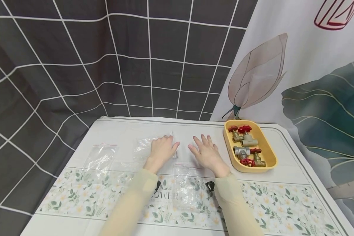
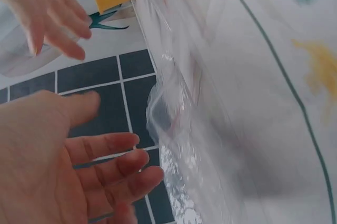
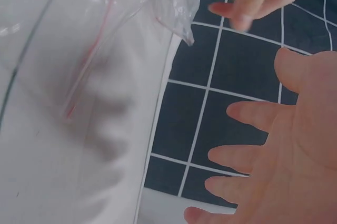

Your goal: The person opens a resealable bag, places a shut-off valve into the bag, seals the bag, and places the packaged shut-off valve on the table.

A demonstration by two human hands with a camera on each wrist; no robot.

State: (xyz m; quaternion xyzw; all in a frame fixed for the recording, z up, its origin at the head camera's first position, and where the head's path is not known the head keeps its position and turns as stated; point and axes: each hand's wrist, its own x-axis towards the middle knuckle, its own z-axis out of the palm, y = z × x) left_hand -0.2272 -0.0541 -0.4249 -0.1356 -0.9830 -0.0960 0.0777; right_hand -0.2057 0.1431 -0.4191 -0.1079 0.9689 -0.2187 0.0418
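My left hand (image 1: 161, 150) hovers over a clear zip bag (image 1: 141, 149) on the table, its fingers loosely extended and holding nothing. In the left wrist view, the left hand (image 2: 89, 166) has its fingers spread beside crinkled clear plastic (image 2: 174, 124). To its right, my right hand (image 1: 207, 155) is spread flat, palm down, between that bag and the yellow tray. The right wrist view shows the right hand (image 3: 279, 155) with straight fingers above the tabletop, gripping nothing. Another zip bag (image 1: 187, 190) lies between the forearms, and one more (image 1: 100, 160) lies at the left.
A yellow tray (image 1: 272, 154) at the right holds several valves with red handles, among them a grey plastic one (image 1: 249, 142) and a silver one (image 1: 241, 152). The white tablecloth (image 1: 286, 164) has a floral band. Dark checked cloth (image 1: 165, 75) hangs behind the table.
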